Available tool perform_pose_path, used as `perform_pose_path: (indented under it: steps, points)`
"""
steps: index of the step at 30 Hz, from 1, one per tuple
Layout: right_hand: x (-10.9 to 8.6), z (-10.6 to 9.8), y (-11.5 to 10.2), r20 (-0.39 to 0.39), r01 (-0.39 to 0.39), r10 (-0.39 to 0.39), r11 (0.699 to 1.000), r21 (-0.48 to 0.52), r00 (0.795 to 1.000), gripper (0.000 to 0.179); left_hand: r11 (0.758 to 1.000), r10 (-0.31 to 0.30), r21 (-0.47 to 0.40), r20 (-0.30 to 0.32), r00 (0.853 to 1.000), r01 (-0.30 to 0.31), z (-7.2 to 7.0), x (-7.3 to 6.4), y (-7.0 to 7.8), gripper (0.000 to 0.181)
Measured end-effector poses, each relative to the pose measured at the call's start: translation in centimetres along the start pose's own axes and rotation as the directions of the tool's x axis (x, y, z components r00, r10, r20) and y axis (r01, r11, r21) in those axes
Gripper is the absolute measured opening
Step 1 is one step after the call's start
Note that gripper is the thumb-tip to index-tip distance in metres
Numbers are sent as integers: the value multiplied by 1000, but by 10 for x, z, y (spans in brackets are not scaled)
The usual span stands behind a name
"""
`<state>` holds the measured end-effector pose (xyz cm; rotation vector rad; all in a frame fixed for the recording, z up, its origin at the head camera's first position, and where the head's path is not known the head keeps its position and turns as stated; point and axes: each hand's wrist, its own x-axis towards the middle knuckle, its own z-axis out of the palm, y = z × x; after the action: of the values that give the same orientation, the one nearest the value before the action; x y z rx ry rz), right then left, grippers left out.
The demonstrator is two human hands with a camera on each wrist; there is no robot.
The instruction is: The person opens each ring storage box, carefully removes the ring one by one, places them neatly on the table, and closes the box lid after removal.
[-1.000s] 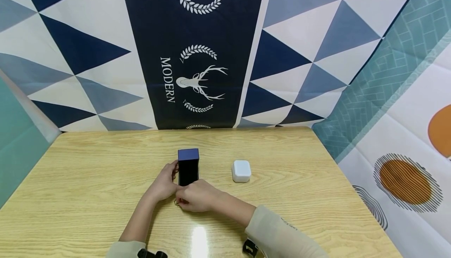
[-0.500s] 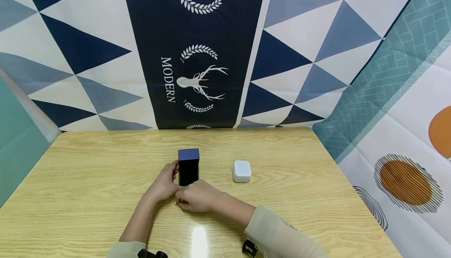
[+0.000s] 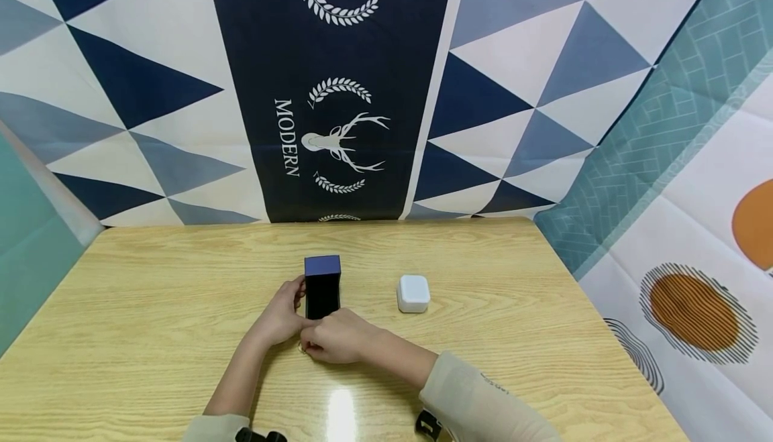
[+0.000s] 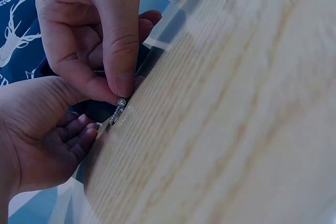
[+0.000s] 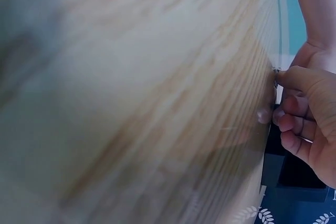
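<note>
The right hand pinches a silvery, stone-set metal ring, well in from the far edge of the pale wooden surface; light pressure should suit. The left hand touches the blue-and-black rectangular box; I cannot tell whether it grips.

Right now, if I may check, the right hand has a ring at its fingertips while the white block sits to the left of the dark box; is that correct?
Not quite: the white block sits to the right of the dark box, as the head view shows. The right hand does have a ring at its fingertips.
</note>
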<state>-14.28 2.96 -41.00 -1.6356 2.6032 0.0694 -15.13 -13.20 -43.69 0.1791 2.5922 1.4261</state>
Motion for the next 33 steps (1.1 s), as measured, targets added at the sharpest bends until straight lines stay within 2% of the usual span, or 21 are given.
perform_pose_path:
  steps: [22, 33]
  points:
    - [-2, 0, 0, -3, -5, 5, 1000, 15, 1000, 12, 1000, -10, -15, 7, 1000, 11, 0, 0, 0, 94]
    - [-5, -5, 4, -13, -33, 35, 993, 118, 999, 14, 1000, -11, 25, 1, 1000, 11, 0, 0, -1, 95]
